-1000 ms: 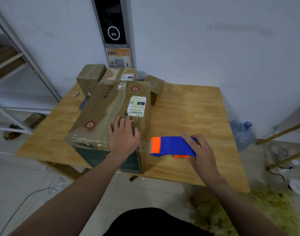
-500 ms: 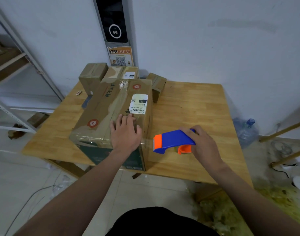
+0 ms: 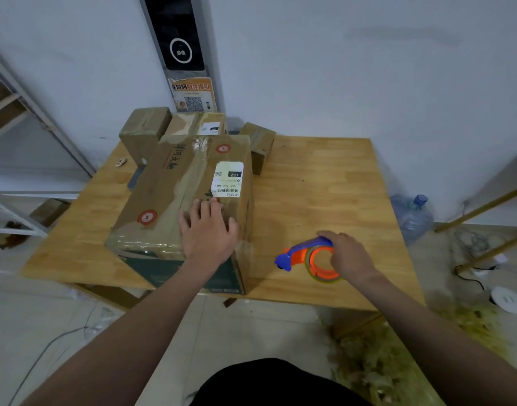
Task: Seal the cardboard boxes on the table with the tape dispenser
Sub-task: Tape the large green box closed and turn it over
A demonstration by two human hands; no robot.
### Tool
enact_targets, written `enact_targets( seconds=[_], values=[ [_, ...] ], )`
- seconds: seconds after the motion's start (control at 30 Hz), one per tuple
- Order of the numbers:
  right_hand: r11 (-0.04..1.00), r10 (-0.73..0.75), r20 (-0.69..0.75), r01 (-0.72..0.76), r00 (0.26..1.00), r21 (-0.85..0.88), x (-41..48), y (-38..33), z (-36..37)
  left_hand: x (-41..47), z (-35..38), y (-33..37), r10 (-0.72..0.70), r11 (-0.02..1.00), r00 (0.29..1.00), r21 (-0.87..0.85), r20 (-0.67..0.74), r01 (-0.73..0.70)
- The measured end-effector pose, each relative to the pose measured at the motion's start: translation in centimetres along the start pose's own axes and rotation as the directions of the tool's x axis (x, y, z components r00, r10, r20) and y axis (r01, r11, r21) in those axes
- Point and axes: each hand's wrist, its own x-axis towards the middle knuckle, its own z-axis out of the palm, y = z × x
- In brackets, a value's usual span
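Tape dispenser [image 3: 305, 257]: on table [image 3: 324, 177], right of large box [image 3: 169, 194]; now tipped, roll showing, where blue top faced up before. Right hand [image 3: 349, 254] grips it. Left hand [image 3: 208, 230] presses flat, fingers straight, on box top. Taping seems imminent.

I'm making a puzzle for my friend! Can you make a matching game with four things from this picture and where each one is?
Things:
1. tape dispenser
2. big cardboard box
3. water bottle
4. white label

Places:
A. on the floor beside the table
B. stuck on top of the big cardboard box
C. gripped by the right hand
D. under the flat left hand

Pairs: 1-C, 2-D, 3-A, 4-B
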Motion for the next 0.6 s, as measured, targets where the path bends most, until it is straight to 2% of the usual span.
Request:
enact_targets(
  seconds=[0.07,0.17,0.27,0.4,0.47,0.6],
  values=[
    [0.945,0.160,0.103,-0.182,0.982,0.272,1.0,1.0,0.7,0.6,-0.1,0.0,0.040,0.996,0.998,0.073,0.042,-0.043],
    [0.659,0.350,0.275,-0.445,0.895,0.607,2.4,2.3,2.8,2.1,-0.6,-0.7,0.157,0.978,0.984,0.124,0.086,-0.167],
    [0.407,0.433,0.374,-0.548,0.820,0.731,3.5,3.0,6.1,2.9,-0.5,-1.5,0.140,0.990,0.988,0.024,0.066,-0.142],
    [0.133,0.454,0.507,-0.619,0.733,0.774,4.5,2.4,9.2,2.7,-0.2,-1.7,0.078,0.995,0.997,-0.067,0.010,-0.077],
    [0.084,0.453,0.531,-0.627,0.716,0.774,5.1,2.0,10.3,2.7,-0.2,-1.8,0.069,0.994,0.998,-0.088,-0.008,-0.069],
    [0.166,0.500,0.499,-0.644,0.708,0.747,5.5,1.4,10.9,2.7,-0.4,-1.8,0.061,0.995,0.998,-0.085,0.024,-0.058]
  ],
)
